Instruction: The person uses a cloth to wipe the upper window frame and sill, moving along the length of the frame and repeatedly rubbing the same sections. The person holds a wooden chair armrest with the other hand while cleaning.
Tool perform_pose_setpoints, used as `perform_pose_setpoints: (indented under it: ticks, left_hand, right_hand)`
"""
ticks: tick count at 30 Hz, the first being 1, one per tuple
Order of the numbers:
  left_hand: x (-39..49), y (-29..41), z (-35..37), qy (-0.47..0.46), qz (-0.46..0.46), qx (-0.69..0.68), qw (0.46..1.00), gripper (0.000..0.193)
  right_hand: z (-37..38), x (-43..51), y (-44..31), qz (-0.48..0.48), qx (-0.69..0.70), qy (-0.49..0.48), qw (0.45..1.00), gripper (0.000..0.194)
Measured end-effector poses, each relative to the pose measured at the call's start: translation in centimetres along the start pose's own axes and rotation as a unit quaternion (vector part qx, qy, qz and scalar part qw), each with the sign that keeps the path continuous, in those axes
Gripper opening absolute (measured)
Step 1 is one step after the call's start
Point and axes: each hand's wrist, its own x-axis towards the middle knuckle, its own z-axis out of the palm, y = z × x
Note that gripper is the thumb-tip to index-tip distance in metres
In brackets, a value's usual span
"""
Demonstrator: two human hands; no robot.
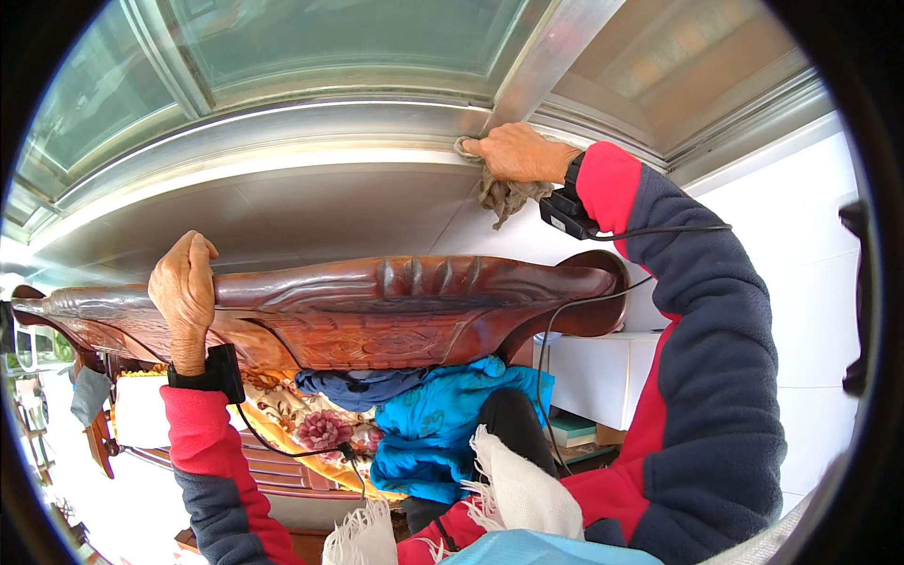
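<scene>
My right hand (521, 152) is closed on a crumpled grey-brown cloth (505, 201), pressed against the metal window frame's lower edge (339, 150) where an upright metal post (544, 63) meets it. Part of the cloth hangs down over the tiled wall. Farther left and lower, my left hand (185, 279) grips the top rail of a carved dark-wood bench backrest (424, 282). A black strap with a small device and cable sits on each wrist.
Below the backrest, a blue garment (431, 417), a dark blue cloth (360, 387) and a floral cushion (318, 424) lie on the slatted wooden seat (275, 466). A white cabinet (593, 374) stands at the right. Window panes (339, 42) rise above the ledge. Cables hang near both arms.
</scene>
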Motion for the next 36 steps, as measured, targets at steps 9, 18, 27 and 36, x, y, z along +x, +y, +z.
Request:
perform_pose_setpoints:
  ticks: [9, 18, 27, 36]
  left_hand:
    - [0.3, -0.5, 0.2, -0.001, 0.017, 0.014, 1.0, 0.018]
    - [0.3, -0.6, 0.3, 0.009, 0.004, 0.011, 1.0, 0.034]
    - [0.1, -1.8, 1.0, 0.008, 0.004, 0.03, 1.0, 0.032]
    - [0.3, -1.3, 1.1, 0.035, -0.01, 0.013, 0.999, 0.035]
  right_hand:
    - [1.4, -9.7, 6.1, 0.121, -0.127, -0.174, 0.969, 0.026]
    - [4.5, -21.4, 9.4, 0.272, 0.239, 0.092, 0.928, 0.032]
    - [6.4, -26.5, 6.9, 0.311, 0.683, 0.189, 0.633, 0.04]
    - [5.9, -25.8, 7.0, 0.367, 0.596, 0.089, 0.708, 0.028]
